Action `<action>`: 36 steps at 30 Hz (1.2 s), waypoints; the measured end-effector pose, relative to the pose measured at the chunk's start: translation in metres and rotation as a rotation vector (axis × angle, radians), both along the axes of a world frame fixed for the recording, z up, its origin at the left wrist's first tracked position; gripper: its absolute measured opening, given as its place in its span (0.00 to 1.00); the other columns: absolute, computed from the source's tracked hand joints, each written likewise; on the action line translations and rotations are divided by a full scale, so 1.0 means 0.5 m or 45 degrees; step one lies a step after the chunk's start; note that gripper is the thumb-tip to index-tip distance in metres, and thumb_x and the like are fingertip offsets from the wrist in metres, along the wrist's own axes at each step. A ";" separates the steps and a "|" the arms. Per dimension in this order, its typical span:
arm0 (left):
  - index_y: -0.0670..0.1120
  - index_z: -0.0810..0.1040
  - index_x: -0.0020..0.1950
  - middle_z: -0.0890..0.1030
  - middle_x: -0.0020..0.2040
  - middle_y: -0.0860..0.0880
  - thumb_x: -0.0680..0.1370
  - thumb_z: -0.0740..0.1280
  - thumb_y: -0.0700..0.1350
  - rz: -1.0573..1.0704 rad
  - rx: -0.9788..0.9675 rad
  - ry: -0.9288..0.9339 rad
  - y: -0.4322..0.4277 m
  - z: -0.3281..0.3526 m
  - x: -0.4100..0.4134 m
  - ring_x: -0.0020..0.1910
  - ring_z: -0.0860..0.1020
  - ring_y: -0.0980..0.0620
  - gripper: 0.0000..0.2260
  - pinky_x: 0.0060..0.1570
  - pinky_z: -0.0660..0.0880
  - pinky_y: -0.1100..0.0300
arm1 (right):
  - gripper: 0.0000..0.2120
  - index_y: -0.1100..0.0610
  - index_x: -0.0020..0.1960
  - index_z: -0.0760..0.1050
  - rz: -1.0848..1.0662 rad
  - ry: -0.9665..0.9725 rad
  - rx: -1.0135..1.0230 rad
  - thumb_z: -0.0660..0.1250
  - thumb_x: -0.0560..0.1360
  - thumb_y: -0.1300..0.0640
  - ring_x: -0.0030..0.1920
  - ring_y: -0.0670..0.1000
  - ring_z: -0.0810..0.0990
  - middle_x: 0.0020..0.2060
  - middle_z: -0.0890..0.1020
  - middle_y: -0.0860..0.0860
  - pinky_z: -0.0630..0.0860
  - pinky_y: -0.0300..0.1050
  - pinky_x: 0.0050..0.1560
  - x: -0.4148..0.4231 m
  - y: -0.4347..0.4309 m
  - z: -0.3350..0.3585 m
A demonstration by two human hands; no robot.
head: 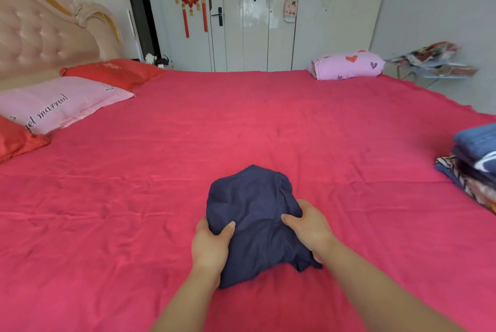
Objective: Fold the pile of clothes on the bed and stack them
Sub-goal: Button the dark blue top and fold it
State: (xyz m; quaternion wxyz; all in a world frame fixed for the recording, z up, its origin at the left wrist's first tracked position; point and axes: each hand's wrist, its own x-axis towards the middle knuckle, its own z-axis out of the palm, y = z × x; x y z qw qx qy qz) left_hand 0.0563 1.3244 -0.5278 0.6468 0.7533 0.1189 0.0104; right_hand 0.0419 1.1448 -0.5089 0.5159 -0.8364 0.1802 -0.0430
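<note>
- At the near middle of the red cotton bedsheet (241,122), a dark navy soft-fabric garment (252,213) is lying in a compact bundle between both hands.
- The left hand (210,244) is gripping the bundle's left edge, thumb curling over the top of the cloth.
- The right hand (308,227) is pinching the right side, fingers pressing into the fabric.
- Far to the right, a stack of folded blue and patterned clothes (475,159) is sitting at the bed's edge, well apart from the bundle.
- The step in hand is probably squaring the last fold: both hands should be keeping the layers flat and the edges aligned, since loose corners at the near side are sagging out.
- Carrying it right calls for support underneath, or the fold is likely to be slipping open.
</note>
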 end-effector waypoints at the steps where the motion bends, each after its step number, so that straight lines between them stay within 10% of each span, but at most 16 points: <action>1: 0.45 0.75 0.58 0.79 0.51 0.49 0.73 0.70 0.42 -0.033 -0.011 -0.026 -0.033 0.009 -0.005 0.50 0.78 0.49 0.14 0.50 0.73 0.56 | 0.09 0.51 0.53 0.72 -0.021 -0.022 -0.005 0.66 0.73 0.59 0.48 0.51 0.78 0.48 0.80 0.49 0.75 0.45 0.50 -0.015 -0.033 0.015; 25: 0.47 0.74 0.61 0.81 0.54 0.49 0.74 0.68 0.39 -0.924 -0.494 -0.066 -0.950 0.203 -0.039 0.53 0.79 0.49 0.16 0.55 0.75 0.52 | 0.15 0.56 0.60 0.73 -0.547 -0.063 -0.798 0.67 0.74 0.56 0.52 0.54 0.75 0.51 0.78 0.52 0.67 0.42 0.49 -0.204 -0.918 0.344; 36: 0.41 0.46 0.76 0.60 0.72 0.43 0.72 0.70 0.53 -1.036 0.401 -0.421 -1.156 0.136 0.016 0.71 0.60 0.44 0.44 0.69 0.60 0.56 | 0.31 0.35 0.72 0.53 -0.268 0.325 -1.436 0.53 0.76 0.61 0.76 0.53 0.48 0.76 0.50 0.43 0.50 0.55 0.74 -0.126 -1.117 0.248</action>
